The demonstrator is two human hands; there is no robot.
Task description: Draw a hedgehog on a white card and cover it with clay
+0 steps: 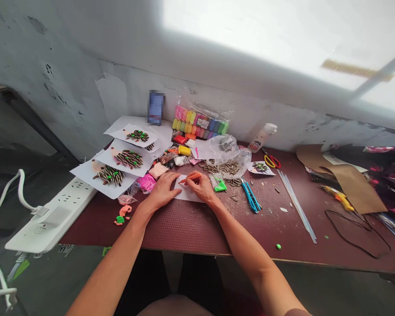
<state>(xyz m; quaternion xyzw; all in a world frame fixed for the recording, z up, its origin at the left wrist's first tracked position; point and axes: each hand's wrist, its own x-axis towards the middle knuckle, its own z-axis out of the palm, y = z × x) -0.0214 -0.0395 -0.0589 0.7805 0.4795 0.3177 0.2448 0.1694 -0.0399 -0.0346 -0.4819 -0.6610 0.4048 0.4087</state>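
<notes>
My right hand (201, 188) is closed in a writing grip round an orange pen (191, 177), its tip low over a small sheet of white paper (188, 193). Flat on the left edge of that sheet lies my left hand (164, 189), fingers outstretched and thumb apart. Pink modelling clay (147, 182) sits just left of it. To the right of my right hand is bright green clay (220, 184) on a plastic wrapper. Behind the sheet, striped sunflower seeds (228, 167) are heaped partly under clear plastic.
Seed-hedgehog pictures (127, 158) lie at left, beside a white power strip (57, 210). Packs of coloured clay (200, 123) lean on the wall. Rightward are a blue utility knife (250, 197), scissors (271, 160), a bottle (262, 138), glue sticks (296, 205) and a corded yellow glue gun (340, 198).
</notes>
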